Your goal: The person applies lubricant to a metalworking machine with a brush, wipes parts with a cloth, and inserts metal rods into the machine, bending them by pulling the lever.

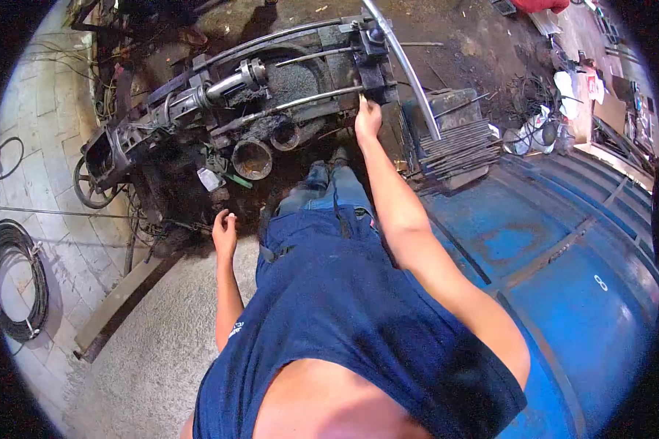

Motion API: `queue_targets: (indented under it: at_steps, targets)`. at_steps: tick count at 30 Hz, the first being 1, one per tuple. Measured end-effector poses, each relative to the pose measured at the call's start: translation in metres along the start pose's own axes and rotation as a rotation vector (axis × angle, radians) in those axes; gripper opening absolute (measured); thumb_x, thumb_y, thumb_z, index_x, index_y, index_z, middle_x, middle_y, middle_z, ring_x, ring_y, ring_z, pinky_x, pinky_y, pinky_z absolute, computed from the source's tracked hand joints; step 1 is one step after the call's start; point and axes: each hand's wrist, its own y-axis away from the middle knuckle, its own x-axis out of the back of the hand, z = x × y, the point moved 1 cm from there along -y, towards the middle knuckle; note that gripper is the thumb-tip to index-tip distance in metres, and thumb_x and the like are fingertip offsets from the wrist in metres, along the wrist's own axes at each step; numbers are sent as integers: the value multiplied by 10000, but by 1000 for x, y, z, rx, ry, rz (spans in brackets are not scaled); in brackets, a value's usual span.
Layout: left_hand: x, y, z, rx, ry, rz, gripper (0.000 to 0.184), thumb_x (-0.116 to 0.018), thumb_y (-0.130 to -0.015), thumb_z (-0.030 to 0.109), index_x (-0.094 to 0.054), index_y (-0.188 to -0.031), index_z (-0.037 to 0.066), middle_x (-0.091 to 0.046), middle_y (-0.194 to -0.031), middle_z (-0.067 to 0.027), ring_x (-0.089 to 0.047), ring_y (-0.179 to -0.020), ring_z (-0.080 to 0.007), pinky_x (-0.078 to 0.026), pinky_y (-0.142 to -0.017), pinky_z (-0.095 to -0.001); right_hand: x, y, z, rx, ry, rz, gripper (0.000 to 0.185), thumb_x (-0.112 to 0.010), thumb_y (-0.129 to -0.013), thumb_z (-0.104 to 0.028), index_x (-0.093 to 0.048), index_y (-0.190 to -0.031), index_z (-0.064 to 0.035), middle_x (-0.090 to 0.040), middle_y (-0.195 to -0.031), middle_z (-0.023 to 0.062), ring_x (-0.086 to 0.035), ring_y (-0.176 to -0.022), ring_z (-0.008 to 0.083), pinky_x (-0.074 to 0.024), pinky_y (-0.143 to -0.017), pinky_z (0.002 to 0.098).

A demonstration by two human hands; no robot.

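Note:
My right hand (368,119) is closed at the right end of the machine, its fingers pressed together at the tip of a thin metal rod (307,99); what they pinch is too small to make out. My left hand (225,228) hangs low at the left with its fingers apart and curled, holding nothing. Between and beyond the hands lies a dark, greasy machine (220,89) with a shiny shaft. Two round metal cans (252,159) stand at its near side. A curved metal bar (406,69) rises over its right end.
Many thin rods (458,150) lie stacked right of my right hand, beside a blue metal sheet (520,241). A handwheel (95,186) is at the machine's left. Coiled black cable (15,274) and a long beam (128,304) lie on the left floor.

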Motion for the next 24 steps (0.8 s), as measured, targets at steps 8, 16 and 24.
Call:
queue_targets:
  at_steps: [8, 16, 24]
  targets:
    - [-8, 10, 34, 19, -3, 17, 374, -564, -948, 222, -532, -1226, -25, -655, -949, -104, -622, -800, -145, -500, -720, -276, 32, 15, -10, -70, 491, 225, 722, -722, -695, -346, -418, -1286, -64, -490, -1220, 172, -431, -1207, 368, -326, -990, 571]
    - [-34, 51, 20, 33, 65, 161, 370, -569, -941, 211, -536, -1215, -35, -659, -929, -114, -635, -788, -158, -506, -727, -285, 35, 53, -15, 312, 448, 183, 529, -717, -731, -217, -428, -1150, -73, -449, -1148, 187, -539, -1030, 410, -459, -854, 499]
    - [-66, 90, 10, 22, -1, 136, 386, -566, -942, 242, -532, -1228, -15, -662, -955, -98, -642, -792, -157, -496, -674, -275, 6, 7, -15, 385, 219, 108, 281, -675, -763, -110, -530, -985, -15, -565, -1007, 219, -573, -944, 405, -466, -810, 477]
